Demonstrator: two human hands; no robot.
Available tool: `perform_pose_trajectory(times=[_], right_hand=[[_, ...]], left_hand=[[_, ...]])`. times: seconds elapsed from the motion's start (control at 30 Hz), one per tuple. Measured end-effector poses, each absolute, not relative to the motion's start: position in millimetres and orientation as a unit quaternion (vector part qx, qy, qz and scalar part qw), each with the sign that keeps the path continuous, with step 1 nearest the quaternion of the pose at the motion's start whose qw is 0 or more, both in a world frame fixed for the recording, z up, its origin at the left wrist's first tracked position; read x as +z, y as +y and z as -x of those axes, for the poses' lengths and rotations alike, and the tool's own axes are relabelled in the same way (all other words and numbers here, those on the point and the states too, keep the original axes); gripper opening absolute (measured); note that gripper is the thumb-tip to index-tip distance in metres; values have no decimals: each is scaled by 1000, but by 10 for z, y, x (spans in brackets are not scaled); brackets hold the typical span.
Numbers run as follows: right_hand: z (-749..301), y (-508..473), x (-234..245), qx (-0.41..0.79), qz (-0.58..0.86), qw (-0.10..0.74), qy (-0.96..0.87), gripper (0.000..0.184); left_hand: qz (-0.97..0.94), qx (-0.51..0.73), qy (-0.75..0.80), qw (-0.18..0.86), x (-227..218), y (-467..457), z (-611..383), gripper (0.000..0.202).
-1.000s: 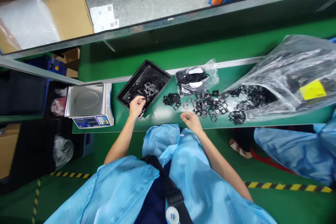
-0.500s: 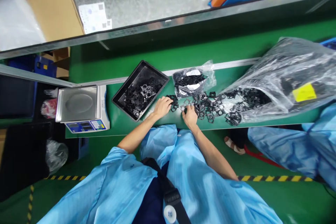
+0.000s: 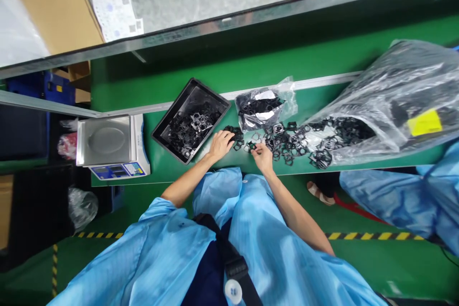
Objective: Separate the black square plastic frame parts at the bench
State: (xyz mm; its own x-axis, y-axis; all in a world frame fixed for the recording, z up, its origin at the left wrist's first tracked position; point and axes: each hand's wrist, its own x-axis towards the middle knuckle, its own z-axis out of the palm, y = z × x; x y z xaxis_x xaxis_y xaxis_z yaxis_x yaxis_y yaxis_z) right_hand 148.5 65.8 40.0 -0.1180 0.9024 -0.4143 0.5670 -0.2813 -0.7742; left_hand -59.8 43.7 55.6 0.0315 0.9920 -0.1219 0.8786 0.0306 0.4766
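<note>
Thumb and fingertips of my right hand (image 3: 263, 157) pinch a small black plastic ring part (image 3: 252, 146) just above the green tabletop. My left hand (image 3: 220, 145) has its fingers bent against a small clump of black plastic parts (image 3: 236, 134); its fingertips are partly hidden there. To the right of my right hand spreads a loose pile of the same frame-like parts (image 3: 287, 142), running into the mouth of a large clear plastic bag (image 3: 401, 95). Left of my left hand, a tilted black tray (image 3: 168, 122) holds many such parts.
A small clear bag of black parts (image 3: 263, 105) lies behind my hands. A weighing scale (image 3: 107, 141) stands at the left. Above the bench runs a metal shelf edge (image 3: 222, 20) with a cardboard box (image 3: 68, 9). Another person's blue sleeve (image 3: 390, 201) is at the right.
My right hand has lifted slightly and now shows a black part pinched at its fingertips. My left hand stays by the small clump. The view has shifted a little.
</note>
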Motion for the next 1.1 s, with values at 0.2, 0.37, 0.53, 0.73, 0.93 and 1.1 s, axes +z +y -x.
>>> perform_pose_trajectory(times=[0.2,0.37,0.53,0.73,0.93,1.1], right_hand=[[-1461,574,686,553,591,239,-536,44],[-1377,479,1038,638,534,277,-482,56],[-1346,384,1452,694,483,309,-436,53],[-1420,275,1835,732,436,325,-410,46],[-1463,215,1944,746,418,337,-393,48],[-1475,180,1989,758,403,335,-390,49]], left_hand=[[-641,242,692,229,681,302,607,25],[-640,319,657,239,1112,40,553,26],[-680,378,589,220,1693,-154,485,24],[-708,412,541,189,2071,-214,401,26],[-730,414,506,201,2119,-235,313,23],[-721,419,504,224,2166,-272,292,25]])
